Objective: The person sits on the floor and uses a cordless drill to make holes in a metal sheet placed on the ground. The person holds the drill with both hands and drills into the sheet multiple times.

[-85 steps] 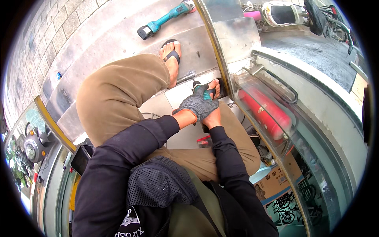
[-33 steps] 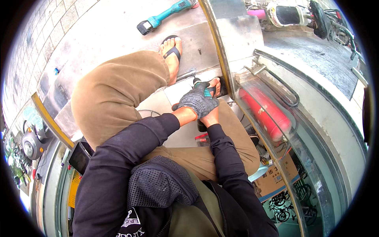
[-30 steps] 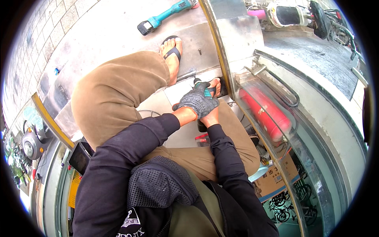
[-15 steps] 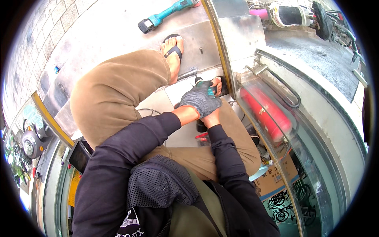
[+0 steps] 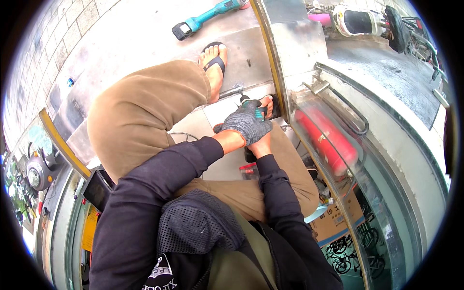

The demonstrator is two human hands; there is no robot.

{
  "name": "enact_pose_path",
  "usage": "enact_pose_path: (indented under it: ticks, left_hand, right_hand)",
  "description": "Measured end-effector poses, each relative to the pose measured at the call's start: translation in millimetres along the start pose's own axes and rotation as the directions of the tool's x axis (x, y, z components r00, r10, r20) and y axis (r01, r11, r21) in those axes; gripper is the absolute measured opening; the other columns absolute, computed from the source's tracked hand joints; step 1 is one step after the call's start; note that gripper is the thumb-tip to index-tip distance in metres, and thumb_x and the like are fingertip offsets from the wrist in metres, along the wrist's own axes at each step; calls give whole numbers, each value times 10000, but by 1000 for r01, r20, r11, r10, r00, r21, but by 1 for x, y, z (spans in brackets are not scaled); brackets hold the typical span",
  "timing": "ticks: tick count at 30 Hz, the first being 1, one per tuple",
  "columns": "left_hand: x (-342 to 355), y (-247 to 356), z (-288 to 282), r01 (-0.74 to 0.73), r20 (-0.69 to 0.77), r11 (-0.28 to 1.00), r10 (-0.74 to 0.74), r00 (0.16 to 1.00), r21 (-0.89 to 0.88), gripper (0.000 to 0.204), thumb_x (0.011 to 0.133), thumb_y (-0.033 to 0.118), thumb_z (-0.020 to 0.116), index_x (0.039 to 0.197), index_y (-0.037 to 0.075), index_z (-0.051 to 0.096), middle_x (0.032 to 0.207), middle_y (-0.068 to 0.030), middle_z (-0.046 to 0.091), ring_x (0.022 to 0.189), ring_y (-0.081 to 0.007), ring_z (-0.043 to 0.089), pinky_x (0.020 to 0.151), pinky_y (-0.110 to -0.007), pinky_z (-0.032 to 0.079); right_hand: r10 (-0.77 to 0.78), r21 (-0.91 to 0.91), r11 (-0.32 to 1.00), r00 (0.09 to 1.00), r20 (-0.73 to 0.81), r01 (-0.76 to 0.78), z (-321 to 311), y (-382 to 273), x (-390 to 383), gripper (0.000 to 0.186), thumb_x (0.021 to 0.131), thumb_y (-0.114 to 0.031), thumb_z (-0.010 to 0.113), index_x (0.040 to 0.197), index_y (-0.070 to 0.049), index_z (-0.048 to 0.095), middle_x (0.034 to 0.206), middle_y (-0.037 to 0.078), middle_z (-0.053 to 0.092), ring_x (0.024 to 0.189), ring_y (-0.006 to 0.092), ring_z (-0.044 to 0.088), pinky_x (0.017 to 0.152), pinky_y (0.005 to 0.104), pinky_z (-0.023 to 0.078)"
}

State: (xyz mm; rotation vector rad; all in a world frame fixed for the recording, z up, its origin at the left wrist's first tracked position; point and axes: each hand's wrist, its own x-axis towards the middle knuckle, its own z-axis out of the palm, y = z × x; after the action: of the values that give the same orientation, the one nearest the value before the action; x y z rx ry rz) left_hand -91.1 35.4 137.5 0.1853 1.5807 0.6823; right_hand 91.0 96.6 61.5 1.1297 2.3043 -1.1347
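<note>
The gloved left hand (image 5: 246, 124) is lying across the top of a teal-and-black power drill (image 5: 260, 113), its thumb pointing out to the left and its fingers bending over toward the right. How firmly it is gripping, I cannot tell, since the palm side is facing down. The right hand (image 5: 260, 142) is hiding mostly beneath that glove, with only bare skin near the cuff showing; whether it is closing on the drill's grip is impossible to see.

The drill is sitting directly under the left hand, which is the nearer one in view. Its long axis is running away from the body, with the dark chuck pointing ahead and slightly left toward the metal floor strip (image 5: 231, 93). Whether the tip is touching the strip is too small to tell.

Just right of the chuck, the right foot (image 5: 266, 102) is resting in a black sandal; the left foot (image 5: 212, 60) is standing farther ahead. Beyond the strip, a small screw (image 5: 249, 62) is lying on the step, and an angle grinder (image 5: 209, 19) is lying farther out. Behind glass on the right, a red extinguisher (image 5: 326, 140) is lying tilted.
</note>
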Motion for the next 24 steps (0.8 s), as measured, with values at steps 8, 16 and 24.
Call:
enact_pose_path:
  ticks: [8,16,24]
  left_hand:
    - [-5,4,-1,6,-12,1000,-6,1000,12,733,896,427,648,1494,53,447,1171,-308,730,1091,-475,721,974,-503,559]
    - [54,-53,54,-166,-145,969,140,980,-186,835,882,451,690,1559,52,408,1279,-280,690,1181,-429,698,1020,-466,539]
    - [14,-33,46,-7,-213,814,-143,966,-581,754,967,473,644,1527,58,359,1304,-240,701,1245,-412,666,1026,-433,526]
  right_hand:
    - [91,-94,993,982,164,-76,-4,5,3,568,854,-326,849,1259,17,645,1152,209,769,1091,328,749,900,421,582]
    - [18,279,958,985,174,-67,19,2,1,514,981,-211,726,1440,-72,543,1394,129,634,1246,244,639,1043,405,520]
    - [-14,-640,700,901,434,319,-81,-62,65,416,859,-315,711,1156,-25,701,933,221,777,895,417,763,835,531,600]
